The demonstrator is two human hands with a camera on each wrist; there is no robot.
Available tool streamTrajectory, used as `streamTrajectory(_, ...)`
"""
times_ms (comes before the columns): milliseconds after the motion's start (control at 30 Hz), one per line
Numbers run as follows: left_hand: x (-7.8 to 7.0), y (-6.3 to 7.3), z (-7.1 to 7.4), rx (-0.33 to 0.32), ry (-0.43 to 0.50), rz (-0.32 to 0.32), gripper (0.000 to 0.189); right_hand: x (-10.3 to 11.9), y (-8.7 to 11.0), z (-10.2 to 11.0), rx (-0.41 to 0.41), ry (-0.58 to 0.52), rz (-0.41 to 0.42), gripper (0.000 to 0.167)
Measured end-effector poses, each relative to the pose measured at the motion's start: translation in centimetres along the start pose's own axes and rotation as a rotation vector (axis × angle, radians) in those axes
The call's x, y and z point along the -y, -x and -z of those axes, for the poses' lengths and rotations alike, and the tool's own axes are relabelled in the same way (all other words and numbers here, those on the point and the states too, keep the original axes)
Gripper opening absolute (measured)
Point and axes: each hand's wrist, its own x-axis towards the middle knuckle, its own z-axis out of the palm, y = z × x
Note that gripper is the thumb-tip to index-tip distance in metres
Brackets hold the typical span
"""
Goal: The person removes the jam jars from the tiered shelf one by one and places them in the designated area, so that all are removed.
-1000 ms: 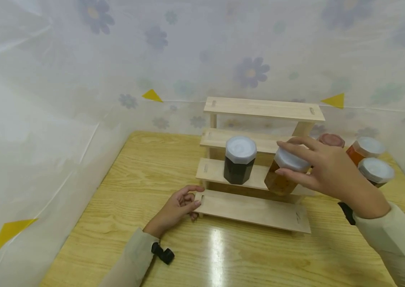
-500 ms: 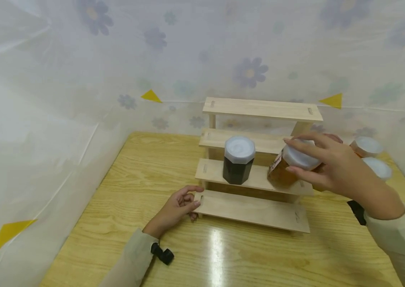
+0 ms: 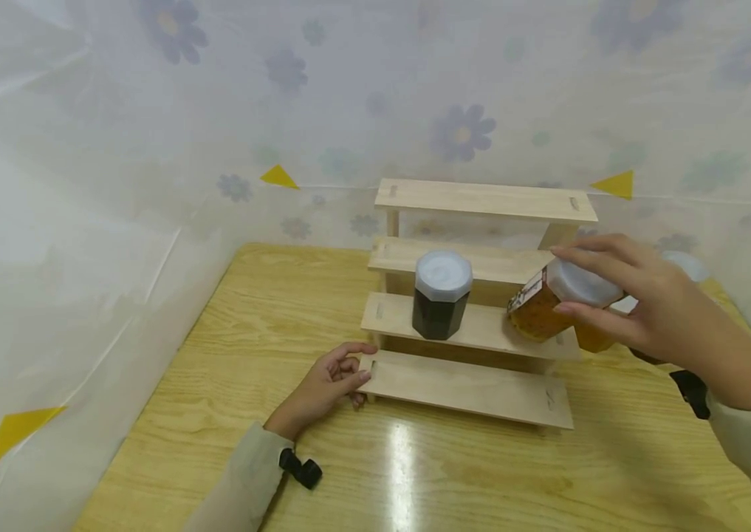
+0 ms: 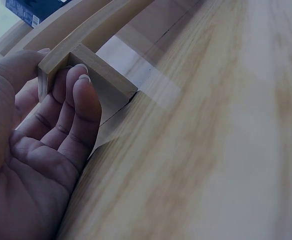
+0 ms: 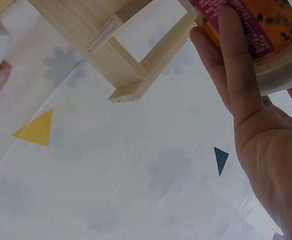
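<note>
My left hand [image 3: 322,384] grips the left end of the lowest board of a tiered wooden shelf [image 3: 468,388]. In the left wrist view, the fingers [image 4: 86,100] curl under the board's end. My right hand [image 3: 667,318] holds a white-lidded faceted jar [image 3: 537,310] by its lid, over the right end of the second board from the bottom. The jar is tilted, its base toward the left. Orange contents with dark seeds and a purple label [image 5: 258,45] show in the right wrist view. A dark jar [image 3: 440,314] with a white lid stands upright on that second board.
Partly hidden behind my right hand are other jars, with a white lid [image 3: 684,264] and an orange jar body [image 3: 591,338] showing. A plastic sheet [image 3: 362,96] with a flower print rises behind the wooden table [image 3: 249,318]. Yellow triangles [image 3: 612,185] mark it.
My right hand has moved right and tipped the jar further over, so its label now shows and its base has swung left. The left hand stays on the shelf end.
</note>
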Motion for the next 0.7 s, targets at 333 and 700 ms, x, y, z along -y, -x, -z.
streamTrajectory(333, -0.1, 0.1, 0.0, 0.001, 0.008, 0.002, 0.044, -0.2, 0.8, 1.9, 0.072, 0.015, -0.089, 0.070)
streamTrajectory(700, -0.2, 0.1, -0.1, 0.009, 0.009, -0.006, 0.045, 0.1, 2.0, 4.4, 0.090, 0.088, -0.143, 0.071)
